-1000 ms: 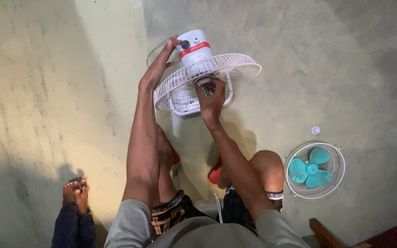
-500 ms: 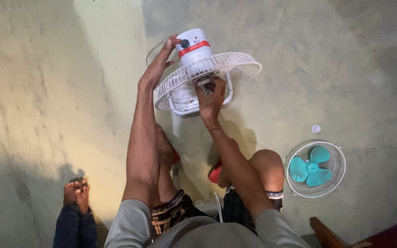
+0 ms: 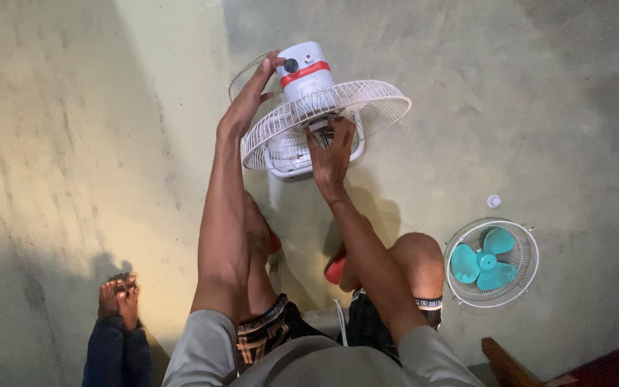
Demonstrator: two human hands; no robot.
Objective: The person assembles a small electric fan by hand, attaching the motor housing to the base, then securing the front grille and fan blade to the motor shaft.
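My left hand [image 3: 248,100] lay spread against the fan motor housing [image 3: 306,72], my right hand [image 3: 331,154] pinched the shaft [image 3: 320,130] inside the rear grille [image 3: 367,104], turquoise blade [image 3: 486,259] at four o'clock.

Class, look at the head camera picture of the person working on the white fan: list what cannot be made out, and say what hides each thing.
- What the right hand grips at the centre of the white rear guard: fingers cover it.
- The fan's base: hidden behind guard and right hand.
- The small white round object on the floor: too small to identify.
- The dark wooden piece: cut off by the bottom edge.
- The left hand palm side on the motor housing: turned away.
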